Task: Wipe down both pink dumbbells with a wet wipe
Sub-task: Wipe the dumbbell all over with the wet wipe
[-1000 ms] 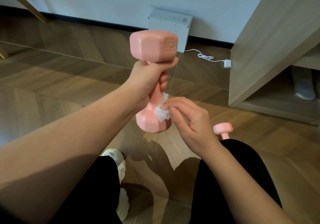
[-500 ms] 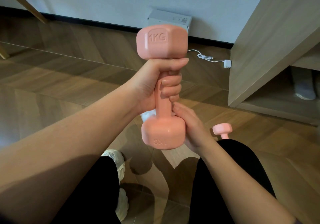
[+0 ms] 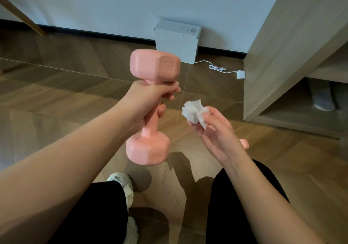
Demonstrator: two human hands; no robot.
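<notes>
Closest to the camera are two knees in black trousers [image 3: 105, 206], with a white shoe [image 3: 120, 181] on the floor between them.

Above the knees, the left grip [image 3: 150, 100] is clamped tight round the handle of a pink dumbbell [image 3: 148, 149]. It holds the dumbbell up in the air, almost upright and leaning a little. One fat end sits on top of this grip and the other hangs under it.

Just to the right, the right grip [image 3: 216, 130] pinches a scrunched wet wipe [image 3: 194, 111] between thumb and fingers. The wipe is near the handle but not touching it.

A bit of the second pink dumbbell [image 3: 243, 143] peeks out behind the right grip, down on the wooden floor [image 3: 56, 102].

Far past both grips, a white box [image 3: 177, 42] stands against the wall, with a white cable [image 3: 216, 67] running from it. A wooden cabinet [image 3: 282, 45] stands far off to the right.

I think the first dumbbell is being cleaned, with the wipe lifted off for now. I cannot tell which parts are clean. Next, the wipe needs to press on the pink surface and rub, while the left grip turns the dumbbell. The second dumbbell looks like it is waiting its turn.
</notes>
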